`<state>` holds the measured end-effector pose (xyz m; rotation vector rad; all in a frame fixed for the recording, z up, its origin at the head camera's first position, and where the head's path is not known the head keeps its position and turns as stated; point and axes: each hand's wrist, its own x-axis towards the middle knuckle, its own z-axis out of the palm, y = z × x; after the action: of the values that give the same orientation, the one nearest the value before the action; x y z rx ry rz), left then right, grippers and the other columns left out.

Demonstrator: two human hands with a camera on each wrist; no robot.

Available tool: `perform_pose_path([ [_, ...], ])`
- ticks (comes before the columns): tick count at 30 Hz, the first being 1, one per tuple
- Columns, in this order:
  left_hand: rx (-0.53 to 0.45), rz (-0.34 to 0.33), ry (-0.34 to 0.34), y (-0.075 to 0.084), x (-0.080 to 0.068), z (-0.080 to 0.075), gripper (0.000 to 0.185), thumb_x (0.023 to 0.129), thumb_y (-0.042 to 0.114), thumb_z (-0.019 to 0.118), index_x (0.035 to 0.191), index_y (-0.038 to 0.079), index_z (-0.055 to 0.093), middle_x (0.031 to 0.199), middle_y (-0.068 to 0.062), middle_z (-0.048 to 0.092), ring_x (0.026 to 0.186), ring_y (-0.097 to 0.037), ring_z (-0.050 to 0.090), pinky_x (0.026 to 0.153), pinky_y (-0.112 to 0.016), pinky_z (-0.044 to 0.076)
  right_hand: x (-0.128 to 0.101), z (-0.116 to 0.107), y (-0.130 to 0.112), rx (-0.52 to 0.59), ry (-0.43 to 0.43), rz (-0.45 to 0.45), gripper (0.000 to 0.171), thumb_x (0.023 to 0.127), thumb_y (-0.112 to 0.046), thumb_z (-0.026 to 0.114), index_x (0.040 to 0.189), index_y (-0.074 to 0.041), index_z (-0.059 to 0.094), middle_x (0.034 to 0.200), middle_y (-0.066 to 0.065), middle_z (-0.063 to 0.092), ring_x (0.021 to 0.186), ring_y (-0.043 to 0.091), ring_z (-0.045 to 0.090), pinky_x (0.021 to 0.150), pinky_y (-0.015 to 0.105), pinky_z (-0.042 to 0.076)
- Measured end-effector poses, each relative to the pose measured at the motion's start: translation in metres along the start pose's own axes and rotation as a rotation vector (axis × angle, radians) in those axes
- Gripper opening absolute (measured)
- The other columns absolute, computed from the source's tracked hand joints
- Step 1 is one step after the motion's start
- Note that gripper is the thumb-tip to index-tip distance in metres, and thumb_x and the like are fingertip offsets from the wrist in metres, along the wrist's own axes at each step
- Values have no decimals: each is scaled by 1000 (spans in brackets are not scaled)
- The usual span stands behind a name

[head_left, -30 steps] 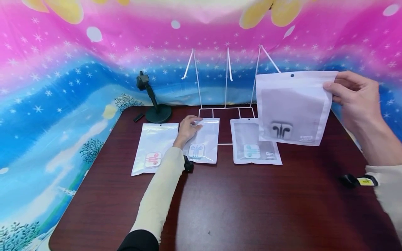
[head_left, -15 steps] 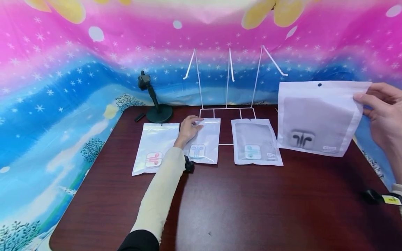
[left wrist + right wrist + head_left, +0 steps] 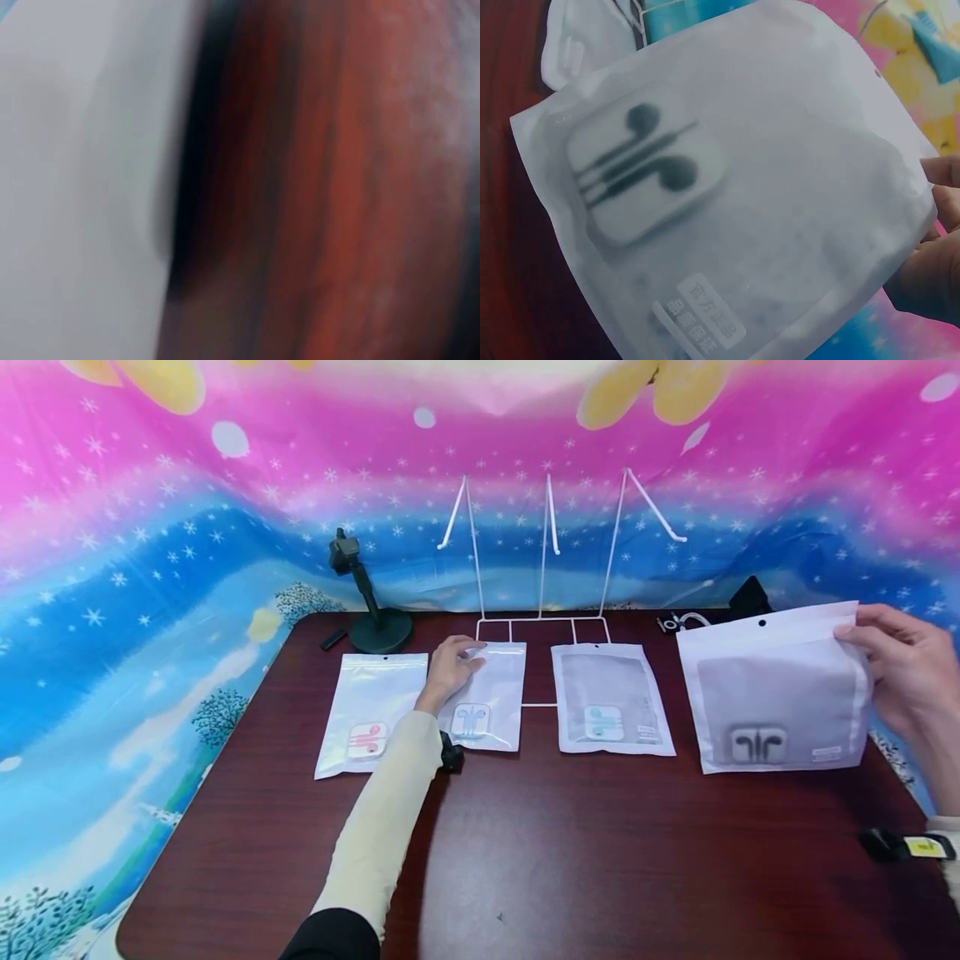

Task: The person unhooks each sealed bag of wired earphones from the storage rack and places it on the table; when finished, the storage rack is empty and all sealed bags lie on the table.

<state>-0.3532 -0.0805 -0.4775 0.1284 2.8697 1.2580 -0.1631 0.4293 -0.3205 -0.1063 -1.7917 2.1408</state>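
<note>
My right hand [image 3: 917, 672] pinches the upper right corner of a white zip bag [image 3: 783, 693] with black earphones [image 3: 759, 745] in a clear case. This bag is tilted at the table's right side; the right wrist view shows its frosted front and printed label [image 3: 711, 306] up close. My left hand [image 3: 450, 670] rests on the top of a bag with blue earphones [image 3: 471, 721], fingers slightly bent. To its left lies a bag with pink earphones [image 3: 367, 741], partly covered by my sleeve. A bag with green earphones [image 3: 603, 723] lies to its right. The left wrist view is blurred.
A white wire rack [image 3: 542, 619] with three hooks stands behind the bags. A black stand [image 3: 380, 631] is at the back left, beside a small black object [image 3: 333, 640]. A white cable [image 3: 693, 619] and a dark object [image 3: 750, 597] sit behind the held bag.
My right hand has carried the black-earphone bag rightward, then lowered it toward the table, uncovering the green-earphone bag and the rack's right hook. The left hand has stayed in place.
</note>
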Motion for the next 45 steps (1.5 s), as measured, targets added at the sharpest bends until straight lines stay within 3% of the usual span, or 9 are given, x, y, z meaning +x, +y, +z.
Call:
perform_pose_path([
  [7,5,-13,0,0,-1,-1,33,102,24,69,135,26,71,151,-2,51,125,-22,54,110,-42,46,17,-13,27,-103,113,182,19,92,-16,81,110,-19,78,114,-10,59,84,3,60,61,16,53],
  [12,6,-12,1,1,-1,0,33,102,25,70,135,25,71,150,-3,51,124,-23,54,110,-43,46,29,-24,47,-116,141,291,23,90,-23,83,112,-27,78,108,-15,62,77,1,65,60,18,54],
  [18,7,-6,10,-1,0,0,33,102,25,70,135,26,72,150,-2,52,124,-21,54,110,-43,45,41,-33,67,-84,102,385,19,90,-24,83,107,-31,80,96,-20,68,76,4,66,60,22,54],
  [22,-2,-1,8,-1,0,0,33,102,25,70,134,26,72,150,-1,52,124,-21,54,111,-43,45,50,-35,81,-147,112,405,18,91,-27,82,108,-32,78,98,-20,66,79,1,64,61,20,53],
  [29,-11,13,10,0,-2,0,33,101,24,70,134,24,72,149,-3,52,123,-23,54,111,-44,44,58,-35,104,-330,155,434,30,94,-37,77,123,-36,72,108,-19,55,85,-1,58,63,16,50],
  [35,-24,11,8,2,-4,-1,32,102,24,70,134,24,72,149,-2,52,124,-23,53,111,-44,44,61,-37,113,-531,135,464,45,99,-46,68,141,-33,61,106,-19,51,79,-3,58,63,16,51],
  [41,-19,2,4,2,-5,-2,32,102,26,70,134,26,72,146,-1,54,123,-22,53,110,-43,45,63,-40,121,-662,123,466,52,100,-52,62,147,-30,56,110,-16,49,88,4,56,63,15,50],
  [45,-15,-4,3,4,-6,-3,32,102,25,70,134,25,72,143,-2,54,122,-22,53,108,-42,46,67,-42,126,-750,100,462,63,101,-55,58,155,-23,49,119,-8,50,97,11,56,79,26,52],
])
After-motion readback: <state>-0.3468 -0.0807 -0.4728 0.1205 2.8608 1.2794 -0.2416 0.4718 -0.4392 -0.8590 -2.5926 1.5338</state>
